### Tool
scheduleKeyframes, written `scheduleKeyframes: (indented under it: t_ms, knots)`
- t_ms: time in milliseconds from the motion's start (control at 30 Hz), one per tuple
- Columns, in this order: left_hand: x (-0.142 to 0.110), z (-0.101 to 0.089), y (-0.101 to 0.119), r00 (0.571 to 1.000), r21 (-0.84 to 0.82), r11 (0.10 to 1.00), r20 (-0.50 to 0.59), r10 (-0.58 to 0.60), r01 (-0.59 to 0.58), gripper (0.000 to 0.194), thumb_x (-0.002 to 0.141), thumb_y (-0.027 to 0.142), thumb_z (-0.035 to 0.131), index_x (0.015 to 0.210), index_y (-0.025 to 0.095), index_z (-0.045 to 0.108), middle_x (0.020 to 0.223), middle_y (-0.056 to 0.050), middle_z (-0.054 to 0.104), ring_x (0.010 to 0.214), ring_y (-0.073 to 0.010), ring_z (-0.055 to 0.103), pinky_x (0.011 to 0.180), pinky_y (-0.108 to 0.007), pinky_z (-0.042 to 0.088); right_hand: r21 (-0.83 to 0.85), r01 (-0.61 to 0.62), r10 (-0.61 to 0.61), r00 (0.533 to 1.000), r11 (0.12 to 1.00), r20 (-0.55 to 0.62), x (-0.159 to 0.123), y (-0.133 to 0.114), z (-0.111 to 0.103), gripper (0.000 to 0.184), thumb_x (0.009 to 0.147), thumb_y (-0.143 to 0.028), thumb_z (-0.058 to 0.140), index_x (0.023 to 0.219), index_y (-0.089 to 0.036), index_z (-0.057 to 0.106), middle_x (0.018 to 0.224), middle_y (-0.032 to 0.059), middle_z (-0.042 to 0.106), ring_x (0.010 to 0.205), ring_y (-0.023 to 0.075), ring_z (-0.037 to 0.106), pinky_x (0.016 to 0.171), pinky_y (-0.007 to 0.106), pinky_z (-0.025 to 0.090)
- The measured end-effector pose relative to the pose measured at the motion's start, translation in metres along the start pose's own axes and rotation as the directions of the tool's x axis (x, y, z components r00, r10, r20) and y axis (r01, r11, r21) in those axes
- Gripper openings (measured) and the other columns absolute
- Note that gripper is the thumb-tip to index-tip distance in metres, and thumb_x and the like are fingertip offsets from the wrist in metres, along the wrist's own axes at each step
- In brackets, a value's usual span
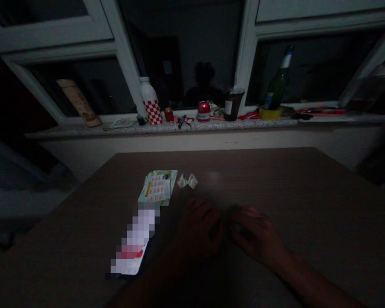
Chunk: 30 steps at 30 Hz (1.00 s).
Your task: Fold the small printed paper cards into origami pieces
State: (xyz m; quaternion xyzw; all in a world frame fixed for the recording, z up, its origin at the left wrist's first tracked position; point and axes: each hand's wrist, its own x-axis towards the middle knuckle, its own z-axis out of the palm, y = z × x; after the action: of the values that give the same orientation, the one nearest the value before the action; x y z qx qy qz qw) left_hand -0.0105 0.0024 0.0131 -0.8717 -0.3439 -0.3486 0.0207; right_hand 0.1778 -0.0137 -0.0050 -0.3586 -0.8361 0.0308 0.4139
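Note:
In dim light, my left hand point(200, 226) rests low over the table with its fingers curled inward. Close to its thumb side, my right hand point(256, 233) is also curled, thumb and fingers drawn together. The fingertips of both hands nearly meet, and whatever lies between them is too dark to make out. Just beyond my left hand sits a small folded paper piece point(192, 181) with pointed tips, part of a pair side by side. A stack of printed leaflets point(158, 188) lies to the left of it. Nearer to me is a lit phone point(131, 266), its screen mostly blurred out.
The brown table point(291, 184) ends at a wall below a stone windowsill point(115, 130). Along the sill stand a checkered bottle point(152, 105), a red can point(203, 112), a dark cup point(232, 105), a green bottle point(277, 87) and a tall tube point(80, 102).

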Motion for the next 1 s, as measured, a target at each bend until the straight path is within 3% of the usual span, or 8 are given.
scheduleKeyframes:
  t_ms: [433, 667, 1000]
  knots:
    - [-0.004, 0.003, 0.003, 0.999, -0.104, 0.994, -0.028, -0.022, 0.019, 0.003, 0.079, 0.019, 0.054, 0.077, 0.018, 0.053, 0.073, -0.003, 0.059, 0.074, -0.0180, 0.051, 0.073, -0.036, 0.040, 0.077, 0.026, -0.018, 0.994, 0.997, -0.105, -0.001, -0.002, 0.001, 0.017, 0.078, -0.008, 0.061, 0.091, -0.020, 0.057, 0.071, 0.0037, 0.065, 0.066, 0.0177, 0.060, 0.064, 0.034, 0.048]
    - [-0.004, 0.007, 0.003, 0.999, -0.119, 0.993, -0.033, -0.032, 0.028, 0.004, 0.075, 0.018, 0.056, 0.073, 0.016, 0.054, 0.075, -0.004, 0.060, 0.075, -0.0183, 0.052, 0.073, -0.036, 0.039, 0.120, 0.053, -0.044, 0.996, 0.991, -0.082, 0.000, -0.003, 0.002, 0.019, 0.076, -0.006, 0.062, 0.090, -0.019, 0.058, 0.072, 0.0046, 0.066, 0.066, 0.0181, 0.059, 0.062, 0.034, 0.047]
    - [0.000, 0.003, -0.012, 0.986, -0.028, 0.986, -0.044, -0.163, 0.162, 0.004, 0.075, 0.017, 0.055, 0.071, 0.018, 0.054, 0.072, -0.003, 0.060, 0.073, -0.0183, 0.054, 0.075, -0.037, 0.040, 0.180, 0.007, 0.014, 0.993, 0.984, -0.119, -0.001, -0.003, -0.006, 0.020, 0.074, -0.003, 0.062, 0.087, -0.018, 0.059, 0.074, 0.0043, 0.065, 0.066, 0.0174, 0.060, 0.060, 0.034, 0.048]
